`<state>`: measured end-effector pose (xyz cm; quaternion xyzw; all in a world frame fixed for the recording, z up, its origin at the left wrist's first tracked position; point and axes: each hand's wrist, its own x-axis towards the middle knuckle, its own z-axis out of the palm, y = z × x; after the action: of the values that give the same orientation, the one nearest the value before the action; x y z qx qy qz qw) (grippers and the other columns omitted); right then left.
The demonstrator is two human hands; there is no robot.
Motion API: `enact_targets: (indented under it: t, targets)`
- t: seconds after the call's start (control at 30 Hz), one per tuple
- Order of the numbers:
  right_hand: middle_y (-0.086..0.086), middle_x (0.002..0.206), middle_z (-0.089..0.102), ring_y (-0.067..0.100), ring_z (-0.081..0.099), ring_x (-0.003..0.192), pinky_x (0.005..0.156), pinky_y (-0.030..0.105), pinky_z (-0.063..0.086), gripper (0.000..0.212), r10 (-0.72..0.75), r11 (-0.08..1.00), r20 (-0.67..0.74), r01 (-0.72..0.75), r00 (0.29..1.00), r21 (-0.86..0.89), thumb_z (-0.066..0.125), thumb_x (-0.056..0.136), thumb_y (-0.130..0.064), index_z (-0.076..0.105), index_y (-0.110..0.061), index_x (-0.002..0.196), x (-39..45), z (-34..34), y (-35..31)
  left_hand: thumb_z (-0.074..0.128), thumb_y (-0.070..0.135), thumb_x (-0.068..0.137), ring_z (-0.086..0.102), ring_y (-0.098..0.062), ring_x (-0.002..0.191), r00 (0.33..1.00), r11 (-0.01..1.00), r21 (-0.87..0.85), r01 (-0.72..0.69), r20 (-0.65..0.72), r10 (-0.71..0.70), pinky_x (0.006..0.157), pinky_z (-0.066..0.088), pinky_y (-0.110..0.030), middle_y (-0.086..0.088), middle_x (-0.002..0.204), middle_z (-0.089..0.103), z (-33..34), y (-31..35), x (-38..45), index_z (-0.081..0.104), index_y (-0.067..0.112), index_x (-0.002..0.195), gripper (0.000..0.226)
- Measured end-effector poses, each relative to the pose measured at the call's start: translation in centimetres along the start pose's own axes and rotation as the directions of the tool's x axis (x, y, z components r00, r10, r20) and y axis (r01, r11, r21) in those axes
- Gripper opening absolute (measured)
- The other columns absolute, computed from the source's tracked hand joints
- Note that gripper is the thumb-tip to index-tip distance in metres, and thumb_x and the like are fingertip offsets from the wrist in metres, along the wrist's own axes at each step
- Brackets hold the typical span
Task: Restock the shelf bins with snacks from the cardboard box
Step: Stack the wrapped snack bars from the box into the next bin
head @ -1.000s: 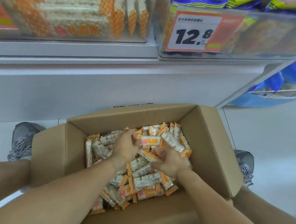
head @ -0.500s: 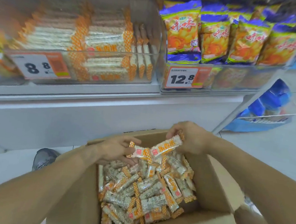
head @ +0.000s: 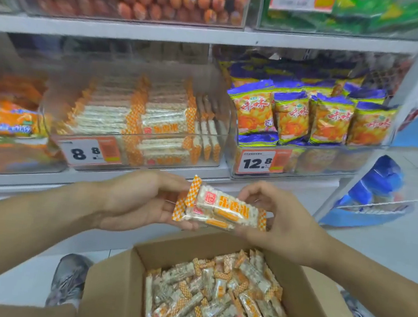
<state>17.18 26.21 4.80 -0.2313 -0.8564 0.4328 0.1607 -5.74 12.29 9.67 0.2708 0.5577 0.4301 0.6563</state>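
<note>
A small stack of orange-checked rice-cracker packs (head: 219, 209) sits between both hands, raised above the cardboard box (head: 114, 285) and just below the front lip of the clear bin (head: 138, 135) priced 8.8. The left hand (head: 139, 200) cradles the stack from beneath, palm up with fingers only loosely bent, while the right hand (head: 274, 216) curls its fingers around the far end; the 2-handed hold appears meant to square the packs so they go in flat, matching the neat rows already stacked inside. That bin looks well filled on its left and middle, with lower, upright packs toward its right side, likely the freest spot. Its open top leaves clearance under the shelf board above. To the right, a bin of purple-and-yellow snack bags (head: 310, 114) marked 12.8 stands just beside it. The box below holds many loose packs, so restocking seems far from finished.
</note>
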Motion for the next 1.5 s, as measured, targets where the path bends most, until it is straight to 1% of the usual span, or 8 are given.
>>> enact_targets:
  t: [0.1, 0.23, 0.4, 0.57, 0.7, 0.8, 0.97, 1.5]
  targets:
    - [-0.017, 0.106, 0.065, 0.01, 0.062, 0.106, 0.082, 0.03, 0.05, 0.04, -0.046, 0.996, 0.001, 0.046, 0.999, -0.079, 0.085, 0.075, -0.031, 0.058, -0.035, 0.105, 0.6, 1.0, -0.7, 0.057, 0.038, 0.092, 0.07, -0.036, 0.091, 0.999, 0.998, 0.056, -0.03, -0.043, 0.033, 0.079, 0.06, -0.036, -0.028, 0.111, 0.069, -0.1, -0.2, -0.9, 0.059, -0.008, 0.121, 0.055]
    - [-0.02, 0.108, 0.063, 0.01, 0.06, 0.105, 0.082, 0.023, 0.047, 0.042, -0.115, 0.984, 0.002, 0.114, 0.993, -0.139, 0.086, 0.075, -0.038, 0.058, -0.037, 0.106, 1.4, 1.5, -2.0, 0.073, 0.023, 0.082, 0.07, -0.028, 0.085, 0.968, 0.91, 0.388, -0.149, -0.132, 0.215, 0.078, 0.059, -0.03, -0.015, 0.096, 0.076, -1.2, 0.1, -0.6, 0.064, 0.001, 0.113, 0.039]
    - [-0.016, 0.116, 0.066, 0.012, 0.065, 0.106, 0.081, 0.031, 0.055, 0.032, -0.13, 0.99, 0.053, 0.127, 0.99, 0.058, 0.07, 0.09, -0.044, 0.063, -0.034, 0.12, 3.7, 0.9, -3.9, 0.072, 0.014, 0.085, 0.072, -0.017, 0.088, 0.914, 0.815, 0.476, -0.329, -0.057, 0.402, 0.078, 0.056, -0.023, -0.006, 0.101, 0.075, -2.8, 1.6, -0.9, 0.064, 0.012, 0.118, 0.034]
    - [-0.017, 0.116, 0.066, 0.008, 0.063, 0.112, 0.092, 0.028, 0.051, 0.035, -0.302, 0.949, -0.076, 0.292, 0.95, -0.121, 0.071, 0.09, -0.033, 0.062, -0.023, 0.123, 8.2, 0.6, -6.6, 0.079, 0.034, 0.083, 0.068, -0.015, 0.099, 0.583, 0.499, 0.68, -0.537, -0.129, 0.802, 0.084, 0.055, -0.027, 0.006, 0.104, 0.07, -4.6, 2.2, -1.1, 0.06, 0.025, 0.125, 0.046]
    - [-0.006, 0.121, 0.064, 0.009, 0.057, 0.111, 0.098, 0.022, 0.042, 0.037, -0.467, 0.813, -0.149, 0.356, 0.872, -0.461, 0.069, 0.091, -0.025, 0.06, -0.016, 0.125, 13.2, 0.0, -9.5, 0.078, 0.037, 0.083, 0.056, -0.009, 0.113, 0.379, 0.312, 0.919, -0.241, -0.207, 0.902, 0.096, 0.043, -0.023, 0.005, 0.123, 0.057, -9.3, 2.8, 0.1, 0.047, 0.021, 0.137, 0.064]
    - [-0.006, 0.127, 0.063, 0.016, 0.057, 0.117, 0.098, 0.029, 0.041, 0.038, -0.31, 0.809, -0.117, 0.197, 0.944, -0.554, 0.072, 0.091, -0.026, 0.06, -0.022, 0.126, 16.7, 0.6, -10.6, 0.075, 0.032, 0.085, 0.049, -0.026, 0.124, 0.439, 0.242, 0.969, 0.05, -0.238, 0.866, 0.106, 0.039, -0.039, -0.007, 0.128, 0.054, -12.3, 1.5, 1.2, 0.051, 0.014, 0.136, 0.059]
    - [-0.003, 0.121, 0.065, 0.013, 0.058, 0.112, 0.082, 0.013, 0.034, 0.037, -0.028, 0.841, 0.059, 0.055, 0.998, -0.537, 0.078, 0.083, -0.02, 0.068, -0.021, 0.118, 20.2, 3.1, -10.8, 0.073, 0.037, 0.083, 0.048, -0.032, 0.119, 0.503, 0.156, 0.961, 0.228, -0.254, 0.826, 0.102, 0.033, -0.044, -0.01, 0.122, 0.055, -13.2, 0.0, 2.1, 0.056, 0.013, 0.13, 0.055]
    - [0.001, 0.114, 0.056, 0.011, 0.055, 0.089, 0.082, 0.02, 0.039, 0.02, 0.075, 0.901, -0.092, -0.107, 0.993, -0.421, 0.073, 0.085, -0.025, 0.072, -0.028, 0.105, 20.9, 3.4, -8.9, 0.064, 0.042, 0.086, 0.042, -0.03, 0.124, 0.543, 0.032, 0.938, 0.345, -0.227, 0.808, 0.104, 0.028, -0.047, -0.011, 0.128, 0.046, -12.9, 0.2, 2.8, 0.043, 0.038, 0.144, 0.062]
